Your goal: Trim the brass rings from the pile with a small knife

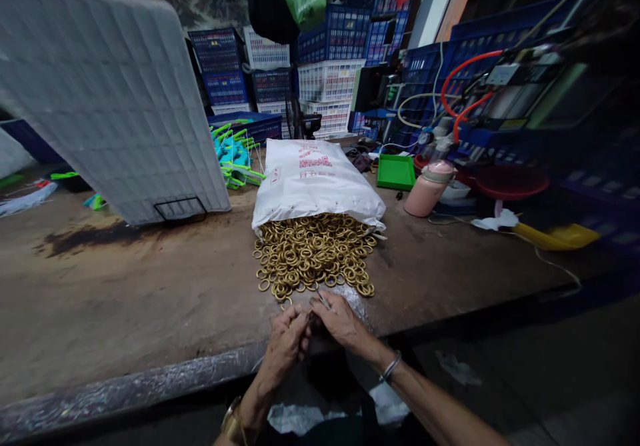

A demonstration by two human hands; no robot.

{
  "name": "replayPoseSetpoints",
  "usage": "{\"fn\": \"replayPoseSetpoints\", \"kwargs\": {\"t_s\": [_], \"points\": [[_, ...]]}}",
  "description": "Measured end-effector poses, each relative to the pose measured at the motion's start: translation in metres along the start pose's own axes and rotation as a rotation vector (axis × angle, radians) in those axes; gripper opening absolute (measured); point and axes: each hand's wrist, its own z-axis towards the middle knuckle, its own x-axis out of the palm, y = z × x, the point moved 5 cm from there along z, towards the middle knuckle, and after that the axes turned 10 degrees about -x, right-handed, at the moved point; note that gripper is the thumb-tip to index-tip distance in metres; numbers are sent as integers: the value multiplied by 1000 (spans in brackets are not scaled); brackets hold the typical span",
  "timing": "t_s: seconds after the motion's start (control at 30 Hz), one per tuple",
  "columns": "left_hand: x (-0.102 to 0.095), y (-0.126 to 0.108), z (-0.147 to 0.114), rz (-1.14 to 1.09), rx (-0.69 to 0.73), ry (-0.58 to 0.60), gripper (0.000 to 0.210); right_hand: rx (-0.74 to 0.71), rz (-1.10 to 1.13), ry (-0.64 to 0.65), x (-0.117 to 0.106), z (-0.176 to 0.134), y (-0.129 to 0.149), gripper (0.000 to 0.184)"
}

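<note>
A heap of brass-coloured rings [315, 253] spills toward me from the mouth of a white woven sack [315, 176] lying on the table. Just in front of the heap, at the table's near edge, my two hands meet. My left hand [290, 336] is closed in a pinch, and the small thing at its fingertips is too hidden to name. My right hand [343, 319] is closed round a thin grey pointed tool [324, 299], its tip toward the rings. The fingertips of both hands nearly touch.
A white quilted panel [115, 99] stands at the left, beside green and blue plastic pieces [237, 156]. To the right are a green tray [396, 171], a pink bottle [429, 189] and a machine with orange hoses [520, 86]. Stacked crates [330, 83] fill the back.
</note>
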Motion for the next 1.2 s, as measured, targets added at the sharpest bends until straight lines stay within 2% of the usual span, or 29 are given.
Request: {"fn": "replayPoseSetpoints", "kwargs": {"t_s": [0.17,0.27,0.4,0.53,0.67,0.73,0.87,1.03,1.2], "points": [[4,1,-2,-158,-13,119,30,6,46,18,0,1,4,22],[5,0,-3,-163,-7,106,32,0,26,8,-3,1,5,22],[2,0,-4,-122,-10,29,32,-84,-189,-9,-8,-1,10,20],[2,-4,-6,-89,-3,-23,34,-202,-417,147,0,-10,17,12],[3,-9,-12,-56,12,-47,36,-238,-603,224,4,-16,11,22],[3,-9,-16,-34,9,-46,35,-237,-678,216,2,-15,3,25],[6,-7,-23,-72,-28,49,34,-176,-793,145,-8,-7,-11,24],[3,-1,-22,-258,-69,91,35,-92,-867,-3,-17,6,-7,18],[-1,4,-16,-288,-57,95,31,-3,-927,-22,-12,19,-6,13]]}}
